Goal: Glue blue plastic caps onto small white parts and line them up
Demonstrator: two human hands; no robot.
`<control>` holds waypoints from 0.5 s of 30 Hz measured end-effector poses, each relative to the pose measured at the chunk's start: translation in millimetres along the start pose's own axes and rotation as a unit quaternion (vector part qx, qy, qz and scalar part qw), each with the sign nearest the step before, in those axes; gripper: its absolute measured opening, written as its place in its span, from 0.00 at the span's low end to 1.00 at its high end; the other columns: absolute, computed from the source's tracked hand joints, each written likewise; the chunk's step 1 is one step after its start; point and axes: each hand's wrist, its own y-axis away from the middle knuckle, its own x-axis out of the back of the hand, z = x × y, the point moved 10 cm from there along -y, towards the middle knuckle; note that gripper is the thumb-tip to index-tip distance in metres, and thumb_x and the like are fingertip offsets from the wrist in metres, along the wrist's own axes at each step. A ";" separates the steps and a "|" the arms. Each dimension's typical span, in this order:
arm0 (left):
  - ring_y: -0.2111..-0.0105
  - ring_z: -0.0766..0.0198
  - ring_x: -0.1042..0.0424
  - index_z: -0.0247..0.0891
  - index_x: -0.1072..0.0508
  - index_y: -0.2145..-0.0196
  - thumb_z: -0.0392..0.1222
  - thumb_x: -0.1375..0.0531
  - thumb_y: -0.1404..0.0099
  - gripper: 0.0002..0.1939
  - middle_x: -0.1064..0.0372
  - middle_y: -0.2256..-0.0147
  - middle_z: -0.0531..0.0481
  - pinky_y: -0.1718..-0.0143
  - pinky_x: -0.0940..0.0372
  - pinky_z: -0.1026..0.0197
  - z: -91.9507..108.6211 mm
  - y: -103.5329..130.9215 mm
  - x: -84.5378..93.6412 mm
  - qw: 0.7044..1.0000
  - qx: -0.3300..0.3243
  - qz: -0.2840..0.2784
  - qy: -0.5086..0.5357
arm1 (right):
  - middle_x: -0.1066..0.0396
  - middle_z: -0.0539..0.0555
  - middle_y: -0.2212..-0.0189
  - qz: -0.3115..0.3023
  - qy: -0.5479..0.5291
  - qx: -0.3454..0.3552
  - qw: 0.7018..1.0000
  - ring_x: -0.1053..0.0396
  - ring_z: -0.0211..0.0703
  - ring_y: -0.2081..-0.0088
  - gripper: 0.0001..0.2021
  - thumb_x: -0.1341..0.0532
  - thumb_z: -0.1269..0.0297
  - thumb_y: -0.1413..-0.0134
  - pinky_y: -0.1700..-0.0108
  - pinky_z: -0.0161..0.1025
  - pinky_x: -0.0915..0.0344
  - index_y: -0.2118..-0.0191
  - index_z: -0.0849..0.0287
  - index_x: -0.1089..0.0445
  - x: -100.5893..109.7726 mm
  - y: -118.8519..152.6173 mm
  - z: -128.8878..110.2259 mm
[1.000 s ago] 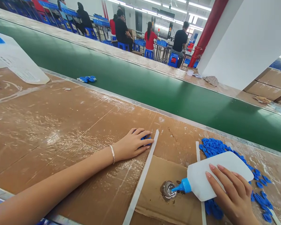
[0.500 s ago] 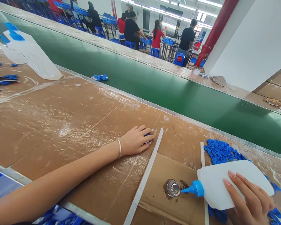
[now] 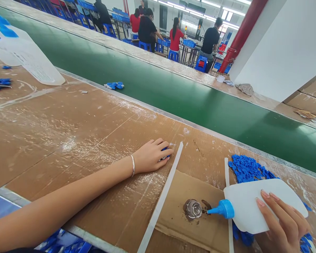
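A: How is the right hand [image 3: 287,223] occupied?
B: By its grip, a flat white plastic bottle [image 3: 255,200] is clasped and held on its side. Its pointed blue nozzle [image 3: 223,209] is directed toward a small round clear cup [image 3: 194,209].
A: How near to the cup is the nozzle held?
B: Just beside it, with a narrow gap left. The cup is placed on a brown cardboard sheet [image 3: 173,196], between two straight white strips [image 3: 159,203] on the brown desk [image 3: 81,140].
A: And the left hand [image 3: 150,156]?
B: It is rested on the desk. Something small, blue and white [image 3: 165,150], is partly covered by its bent fingers; whether it is pinched by this grip cannot be told.
A: What is seen around the bottle?
B: Small flat blue pieces [image 3: 249,168] are heaped behind it, and more are partly hidden by it.
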 end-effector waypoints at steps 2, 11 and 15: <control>0.58 0.54 0.36 0.39 0.29 0.58 0.40 0.49 0.31 0.10 0.33 0.58 0.43 0.59 0.37 0.54 0.4 0.2 1.0 1.000 0.000 0.003 0.001 | 0.27 0.65 0.61 0.012 0.003 -0.010 1.000 0.28 0.56 0.59 0.04 0.41 0.72 0.37 0.60 0.48 0.41 0.63 0.65 0.29 -0.2 5.0 2.6; 0.59 0.54 0.36 0.39 0.29 0.58 0.40 0.48 0.32 0.10 0.33 0.59 0.44 0.59 0.36 0.54 0.2 0.3 1.4 1.000 -0.002 0.010 -0.002 | 0.30 0.64 0.51 -0.001 -0.027 -0.054 0.998 0.30 0.60 0.51 0.09 0.41 0.74 0.40 0.52 0.53 0.37 0.55 0.63 0.30 -6.0 12.0 7.6; 0.60 0.54 0.36 0.38 0.28 0.58 0.40 0.48 0.32 0.10 0.33 0.58 0.43 0.60 0.35 0.54 -3.9 -0.4 0.4 1.000 -0.002 0.012 -0.012 | 0.31 0.65 0.51 -0.049 -0.089 -0.146 0.984 0.32 0.63 0.51 0.20 0.37 0.65 0.42 0.51 0.57 0.36 0.45 0.61 0.36 -19.2 15.0 28.0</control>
